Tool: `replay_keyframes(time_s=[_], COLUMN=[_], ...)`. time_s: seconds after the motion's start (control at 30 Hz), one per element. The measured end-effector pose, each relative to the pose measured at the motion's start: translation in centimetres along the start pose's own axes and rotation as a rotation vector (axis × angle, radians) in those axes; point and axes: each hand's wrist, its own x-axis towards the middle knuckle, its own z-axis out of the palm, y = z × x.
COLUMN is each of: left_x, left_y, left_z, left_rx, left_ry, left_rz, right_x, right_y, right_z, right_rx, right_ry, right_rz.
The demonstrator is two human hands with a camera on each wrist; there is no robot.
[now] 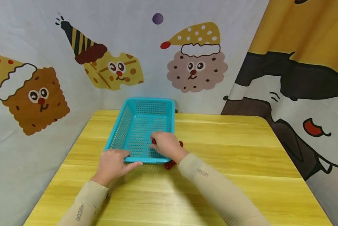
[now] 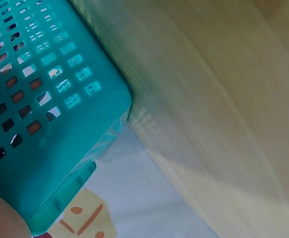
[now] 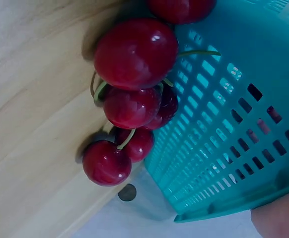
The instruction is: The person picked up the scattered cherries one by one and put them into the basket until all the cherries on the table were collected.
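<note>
L hand (image 1: 113, 164) is clamped on the near L corner of the blue plastic basket (image 1: 150, 160), fingers over the rim, thumb stretched along the near side. R hand (image 1: 167, 146) is inside the basket's near R part, w/ fingers & thumb together on a red cherry (image 1: 153, 141), which shows at the fingertips above the mesh floor. Basket sits on the yellow wood-grain surface (image 1: 228, 147), toward its far edge & L of ctr. More cherries (image 3: 135, 53) lie outside it on the surface, bunched along the R wall, some w/ green stems (image 3: 199, 52); approx. six show in the R wrist view, the top one cut off by the frame. From the head view only a few show, near the R wrist & by the near R corner; the rest are hidden. Both arms have beige sleeves (image 1: 217, 185) w/ small dark lettering. Bkgd is a white cloth (image 1: 242, 18) w/ cartoons: brown biscuit (image 1: 39, 100), yellow cheese (image 1: 112, 75) & pinkish cookie (image 1: 197, 73), all in party-type hats, plus a big figure (image 1: 287, 103) at far R, partly out of frame.
</note>
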Motion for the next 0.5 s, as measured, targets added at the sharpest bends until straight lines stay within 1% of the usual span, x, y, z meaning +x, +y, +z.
replay_keyframes(time_s=[0.13, 0.23, 0.37, 0.5], left_x=[0.16, 0.13, -0.06, -0.15], left_y=[0.06, 0.05, 0.01, -0.03], left_z=[-0.20, -0.18, -0.09, -0.01], left_rx=[0.006, 0.015, 0.025, 0.028], left_ry=[0.010, -0.004, -0.025, -0.026], left_rz=[-0.001, -0.006, -0.010, -0.013], right_x=[0.07, 0.08, 0.07, 0.13], right_y=[-0.22, -0.31, -0.41, -0.54], right_z=[-0.01, -0.07, -0.02, 0.01], right_rx=[-0.072, -0.086, -0.108, -0.112], right_ry=[-0.004, -0.013, -0.056, -0.080], right_rz=[-0.012, -0.015, -0.006, 0.012])
